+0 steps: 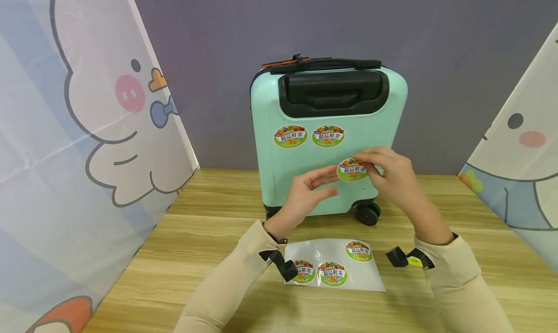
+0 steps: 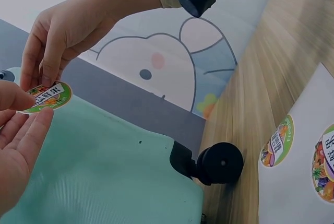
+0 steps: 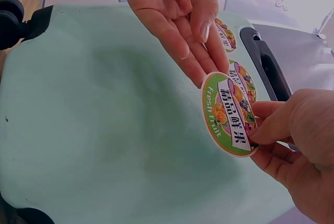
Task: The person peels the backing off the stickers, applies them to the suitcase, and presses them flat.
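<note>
The right hand (image 1: 390, 175) pinches one oval sticker (image 1: 351, 170) before one mint suitcase (image 1: 301, 161); left of that sticker, the left hand (image 1: 308, 188) is loosely spread. Two applied stickers (image 1: 290, 136) (image 1: 328, 135) show; three unpeeled stickers (image 1: 333, 274) are on one sheet (image 1: 362, 277), near, on the worktop (image 1: 209, 236).

oval fruit sticker (image 1: 350, 170) | white-rimmed | pinched in right hand (image 1: 389, 174) | mint suitcase (image 1: 311, 157) upright behind

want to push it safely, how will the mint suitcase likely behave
The mint suitcase may roll, since it stands on wheels. It looks stiff, showing no visible sag. Standing upright, it might tip if pushed high.
</note>
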A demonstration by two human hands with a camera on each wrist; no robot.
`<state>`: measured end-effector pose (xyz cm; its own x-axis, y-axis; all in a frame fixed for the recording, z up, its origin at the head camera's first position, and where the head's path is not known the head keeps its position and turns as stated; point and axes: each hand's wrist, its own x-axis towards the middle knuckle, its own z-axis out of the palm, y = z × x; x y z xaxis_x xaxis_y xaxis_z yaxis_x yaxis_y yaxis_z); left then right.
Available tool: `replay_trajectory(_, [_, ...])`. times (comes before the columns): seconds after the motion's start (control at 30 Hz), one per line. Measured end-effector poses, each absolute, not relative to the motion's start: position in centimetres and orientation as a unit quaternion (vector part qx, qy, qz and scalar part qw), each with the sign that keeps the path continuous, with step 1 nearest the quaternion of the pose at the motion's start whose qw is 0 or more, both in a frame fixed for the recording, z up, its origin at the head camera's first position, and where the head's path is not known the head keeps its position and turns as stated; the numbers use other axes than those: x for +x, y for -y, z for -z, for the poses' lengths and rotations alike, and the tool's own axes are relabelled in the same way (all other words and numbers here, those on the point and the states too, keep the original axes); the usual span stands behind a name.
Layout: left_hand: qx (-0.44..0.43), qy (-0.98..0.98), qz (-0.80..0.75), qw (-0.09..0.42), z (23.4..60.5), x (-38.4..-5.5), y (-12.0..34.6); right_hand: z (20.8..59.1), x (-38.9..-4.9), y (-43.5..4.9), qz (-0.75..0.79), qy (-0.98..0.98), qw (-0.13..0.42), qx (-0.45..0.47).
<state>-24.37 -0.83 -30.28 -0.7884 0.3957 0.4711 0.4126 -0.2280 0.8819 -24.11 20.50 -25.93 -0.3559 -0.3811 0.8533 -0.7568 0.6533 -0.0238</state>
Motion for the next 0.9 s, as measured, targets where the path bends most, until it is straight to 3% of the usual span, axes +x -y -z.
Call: replay_trajectory(0.9, [-0.327,0.605,0.726,0.011,29.0,-24.9,-0.5,24.9,-24.0,-21.1,-0.275,0.78,0.467,0.314])
